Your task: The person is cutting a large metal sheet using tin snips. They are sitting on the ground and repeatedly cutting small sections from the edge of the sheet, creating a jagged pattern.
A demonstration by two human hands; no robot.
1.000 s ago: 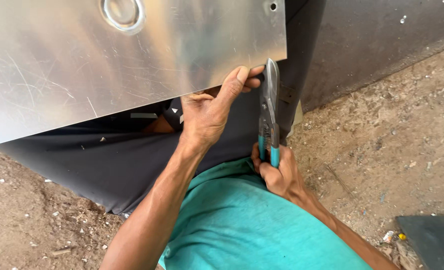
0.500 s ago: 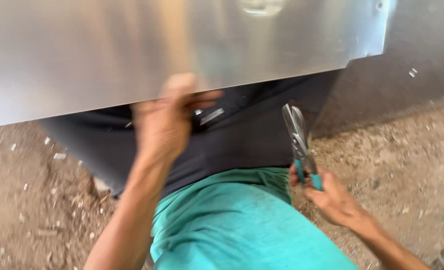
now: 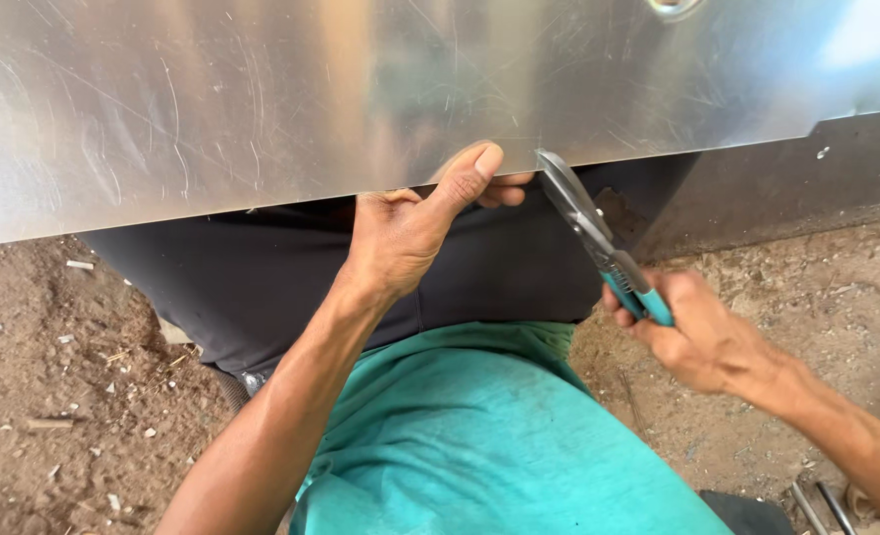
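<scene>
A large scratched metal sheet (image 3: 261,99) lies across my lap and fills the upper part of the view. My left hand (image 3: 410,223) grips its near edge, thumb on top and fingers underneath. My right hand (image 3: 702,332) holds tin snips (image 3: 598,243) by their teal handles. The snips' grey blades point up and left, and their tip meets the sheet's near edge just right of my left thumb.
Bare dirt ground with small wood chips and debris lies to the left (image 3: 53,396) and right (image 3: 816,287). A round hole (image 3: 672,6) sits near the sheet's far edge. Metal rods (image 3: 816,505) lie at the bottom right.
The sheet has shifted across my lap and my left hand has regripped its near edge. My right hand has swung the snips from upright to slanted, tip now at the edge.
</scene>
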